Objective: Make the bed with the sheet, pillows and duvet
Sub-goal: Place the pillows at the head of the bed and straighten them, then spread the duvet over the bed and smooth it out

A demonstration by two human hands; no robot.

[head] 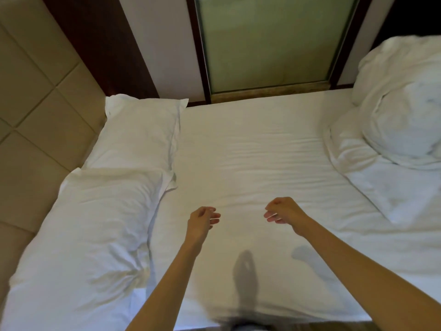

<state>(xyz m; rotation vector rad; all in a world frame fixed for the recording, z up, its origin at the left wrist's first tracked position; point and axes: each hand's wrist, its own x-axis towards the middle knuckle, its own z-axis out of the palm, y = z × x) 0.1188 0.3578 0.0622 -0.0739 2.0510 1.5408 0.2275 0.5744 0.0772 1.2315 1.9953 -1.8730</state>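
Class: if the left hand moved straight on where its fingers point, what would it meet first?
Likely the right hand, fingers facing it over the sheet; relative height is unclear.

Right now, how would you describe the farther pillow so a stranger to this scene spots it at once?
Find the padded beige headboard on the left; two white pillows lie against it. The far pillow is the one in the corner below the frosted glass panel. It looks smoother and flatter than the crumpled near pillow.

no readable text, labels or signs
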